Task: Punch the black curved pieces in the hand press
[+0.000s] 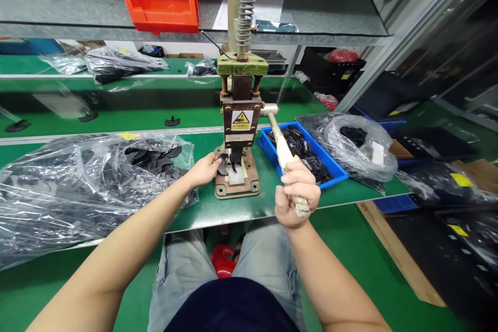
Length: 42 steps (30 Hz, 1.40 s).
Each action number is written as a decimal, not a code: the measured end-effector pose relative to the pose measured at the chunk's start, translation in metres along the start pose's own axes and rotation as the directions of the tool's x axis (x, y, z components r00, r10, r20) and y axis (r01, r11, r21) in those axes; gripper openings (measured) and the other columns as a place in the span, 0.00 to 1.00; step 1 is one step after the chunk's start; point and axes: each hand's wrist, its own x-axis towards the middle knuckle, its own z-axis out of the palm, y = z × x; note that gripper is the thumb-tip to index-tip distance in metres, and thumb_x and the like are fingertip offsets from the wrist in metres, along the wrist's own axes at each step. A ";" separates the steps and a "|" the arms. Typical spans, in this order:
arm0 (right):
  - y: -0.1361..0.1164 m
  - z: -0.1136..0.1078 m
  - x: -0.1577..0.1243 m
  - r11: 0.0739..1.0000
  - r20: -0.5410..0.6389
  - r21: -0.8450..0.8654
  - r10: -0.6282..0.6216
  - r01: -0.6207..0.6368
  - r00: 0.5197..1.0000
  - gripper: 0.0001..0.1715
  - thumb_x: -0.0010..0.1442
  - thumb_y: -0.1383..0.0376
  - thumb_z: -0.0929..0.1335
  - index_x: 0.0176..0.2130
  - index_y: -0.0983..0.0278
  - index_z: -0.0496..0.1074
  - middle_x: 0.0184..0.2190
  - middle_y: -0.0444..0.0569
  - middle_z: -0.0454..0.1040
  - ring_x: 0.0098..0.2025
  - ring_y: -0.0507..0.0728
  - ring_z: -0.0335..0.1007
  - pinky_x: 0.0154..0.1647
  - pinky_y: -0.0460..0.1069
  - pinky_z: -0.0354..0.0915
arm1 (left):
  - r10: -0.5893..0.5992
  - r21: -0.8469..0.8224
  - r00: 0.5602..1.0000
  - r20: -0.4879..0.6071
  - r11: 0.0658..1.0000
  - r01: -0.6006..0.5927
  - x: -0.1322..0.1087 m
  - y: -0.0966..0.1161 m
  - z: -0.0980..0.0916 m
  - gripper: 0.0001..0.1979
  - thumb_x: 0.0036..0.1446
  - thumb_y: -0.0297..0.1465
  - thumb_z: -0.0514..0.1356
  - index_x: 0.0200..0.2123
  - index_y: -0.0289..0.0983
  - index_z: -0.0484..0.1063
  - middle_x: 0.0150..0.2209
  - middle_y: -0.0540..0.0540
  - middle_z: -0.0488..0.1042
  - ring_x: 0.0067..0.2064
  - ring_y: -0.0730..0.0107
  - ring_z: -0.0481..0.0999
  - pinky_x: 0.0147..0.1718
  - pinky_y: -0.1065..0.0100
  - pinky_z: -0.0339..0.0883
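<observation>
A hand-operated press (pixel 240 124) stands upright on the green bench, with a tall spring on top. My right hand (pixel 298 192) is closed around the lower end of its lever handle (pixel 280 142), which is wrapped in pale tape. At the left side of the press base (pixel 252 174), my left hand (pixel 206 168) pinches a dark curved plastic piece (pixel 222 164). That piece lies beside the light metal plate (pixel 236 175) under the ram. Another dark curved bit (pixel 233 166) shows below the ram; I cannot tell whether the two are joined.
To the left lies a large clear plastic bag (pixel 97 187) of dark curved pieces. A blue tray (pixel 338 176) with small black parts sits right of the press, beside another plastic bag (pixel 358 140). An orange bin (pixel 167 15) stands on the shelf above.
</observation>
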 end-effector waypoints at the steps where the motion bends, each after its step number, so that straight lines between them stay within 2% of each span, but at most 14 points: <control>1: 0.000 0.001 0.000 1.000 -0.004 -0.005 -0.002 0.002 1.000 0.11 0.63 0.67 0.72 0.41 0.56 0.66 0.39 0.43 0.75 0.51 0.60 0.80 0.65 0.72 0.76 | -0.031 -0.077 0.999 0.042 0.996 0.034 -0.001 0.000 0.000 0.12 0.71 0.42 0.59 0.39 0.42 0.65 0.23 0.53 0.71 0.24 0.66 0.73 0.27 0.67 0.64; 4: -0.001 0.003 0.002 1.000 -0.019 -0.006 -0.011 0.011 1.000 0.11 0.63 0.67 0.72 0.41 0.56 0.66 0.39 0.42 0.75 0.50 0.60 0.81 0.64 0.71 0.77 | -0.079 -0.218 0.992 0.101 0.971 0.100 -0.002 0.003 0.001 0.12 0.66 0.39 0.65 0.42 0.41 0.65 0.22 0.57 0.69 0.21 0.71 0.70 0.23 0.69 0.62; 9: -0.001 0.002 0.002 1.000 -0.012 0.005 -0.007 0.007 1.000 0.11 0.63 0.67 0.72 0.41 0.56 0.66 0.39 0.43 0.75 0.51 0.60 0.80 0.65 0.71 0.76 | -0.089 -0.180 0.990 0.111 0.978 0.108 -0.001 0.007 0.000 0.13 0.63 0.38 0.68 0.39 0.40 0.67 0.21 0.56 0.70 0.19 0.72 0.69 0.21 0.70 0.61; 12: -0.001 0.001 0.001 1.000 -0.002 0.003 -0.007 0.007 1.000 0.11 0.64 0.67 0.72 0.41 0.56 0.67 0.39 0.43 0.75 0.51 0.60 0.80 0.64 0.72 0.76 | -0.094 -0.226 0.987 0.132 0.966 0.123 0.002 0.005 0.000 0.14 0.63 0.39 0.69 0.39 0.39 0.68 0.20 0.56 0.71 0.18 0.73 0.69 0.20 0.70 0.60; 15: -0.001 0.000 0.000 1.000 0.006 0.011 -0.001 0.001 1.000 0.11 0.64 0.67 0.72 0.42 0.56 0.67 0.39 0.44 0.75 0.51 0.61 0.80 0.64 0.72 0.76 | -0.058 -0.333 0.988 0.144 0.937 0.104 0.003 0.000 0.000 0.19 0.62 0.40 0.71 0.47 0.37 0.70 0.20 0.57 0.70 0.18 0.75 0.68 0.19 0.72 0.58; 17: -0.001 0.000 0.000 1.000 0.001 0.015 -0.002 0.002 1.000 0.11 0.63 0.68 0.72 0.42 0.56 0.67 0.39 0.44 0.75 0.51 0.61 0.80 0.65 0.72 0.76 | -0.028 -0.392 0.992 0.122 0.917 0.074 0.003 -0.004 -0.001 0.30 0.59 0.41 0.74 0.57 0.35 0.68 0.21 0.59 0.70 0.19 0.75 0.69 0.19 0.73 0.59; 19: -0.001 0.000 0.000 1.000 -0.009 0.009 -0.003 0.003 1.000 0.12 0.63 0.68 0.72 0.42 0.56 0.67 0.39 0.44 0.75 0.51 0.61 0.80 0.64 0.72 0.76 | -0.013 -0.417 0.993 0.114 0.907 0.060 0.002 -0.005 -0.003 0.36 0.56 0.41 0.76 0.62 0.34 0.67 0.22 0.59 0.71 0.21 0.74 0.71 0.20 0.73 0.61; 20: -0.001 0.000 -0.001 1.000 -0.010 0.003 0.000 0.000 1.000 0.12 0.63 0.68 0.72 0.42 0.55 0.67 0.39 0.44 0.75 0.51 0.61 0.81 0.64 0.72 0.76 | -0.012 -0.419 0.993 0.121 0.906 0.062 0.002 -0.005 -0.004 0.34 0.56 0.42 0.76 0.59 0.34 0.69 0.23 0.58 0.72 0.22 0.74 0.72 0.21 0.73 0.62; 22: -0.001 0.000 -0.001 1.000 -0.008 -0.009 0.008 -0.008 1.000 0.11 0.64 0.67 0.72 0.41 0.55 0.67 0.38 0.43 0.75 0.51 0.61 0.81 0.64 0.72 0.76 | -0.021 -0.415 0.989 0.145 0.906 0.080 0.001 -0.004 -0.006 0.25 0.56 0.43 0.75 0.48 0.34 0.74 0.23 0.55 0.73 0.23 0.74 0.74 0.22 0.73 0.64; 25: -0.001 0.000 -0.001 1.000 -0.003 -0.014 0.005 -0.005 1.000 0.11 0.64 0.66 0.72 0.41 0.55 0.66 0.38 0.43 0.75 0.51 0.61 0.81 0.63 0.72 0.77 | -0.049 -0.421 0.986 0.156 0.900 0.111 0.002 -0.002 -0.006 0.21 0.57 0.45 0.74 0.35 0.37 0.72 0.23 0.52 0.75 0.23 0.74 0.74 0.23 0.73 0.66; 30: 0.000 0.000 -0.001 1.000 -0.003 -0.030 0.005 -0.005 1.000 0.11 0.64 0.66 0.72 0.41 0.55 0.66 0.38 0.43 0.74 0.51 0.61 0.81 0.64 0.72 0.77 | -0.085 -0.395 0.981 0.173 0.907 0.148 0.004 0.005 -0.002 0.20 0.60 0.45 0.72 0.35 0.38 0.69 0.21 0.51 0.76 0.21 0.73 0.73 0.22 0.73 0.66; 34: 0.000 -0.001 -0.001 1.000 0.003 -0.012 0.003 -0.003 1.000 0.11 0.64 0.66 0.72 0.42 0.55 0.66 0.39 0.43 0.75 0.52 0.60 0.81 0.65 0.72 0.76 | -0.097 -0.294 0.988 0.117 0.947 0.128 0.006 0.010 0.000 0.18 0.63 0.45 0.70 0.35 0.39 0.69 0.20 0.50 0.76 0.19 0.74 0.71 0.20 0.73 0.60; 38: -0.001 0.000 0.000 1.000 -0.001 0.022 -0.005 0.005 1.000 0.12 0.62 0.69 0.72 0.43 0.56 0.67 0.39 0.44 0.75 0.52 0.60 0.80 0.66 0.71 0.76 | -0.081 -0.237 0.989 0.124 0.965 0.109 0.008 0.008 -0.003 0.19 0.63 0.47 0.70 0.34 0.39 0.69 0.21 0.50 0.77 0.19 0.74 0.71 0.21 0.73 0.61; 42: 0.000 0.000 0.000 0.999 -0.004 0.033 -0.008 0.008 1.000 0.14 0.61 0.71 0.72 0.43 0.57 0.68 0.40 0.44 0.75 0.53 0.60 0.80 0.67 0.71 0.75 | -0.027 -0.271 0.987 0.156 0.960 0.069 0.010 0.004 -0.007 0.19 0.60 0.45 0.72 0.40 0.39 0.70 0.23 0.51 0.77 0.22 0.71 0.75 0.22 0.72 0.64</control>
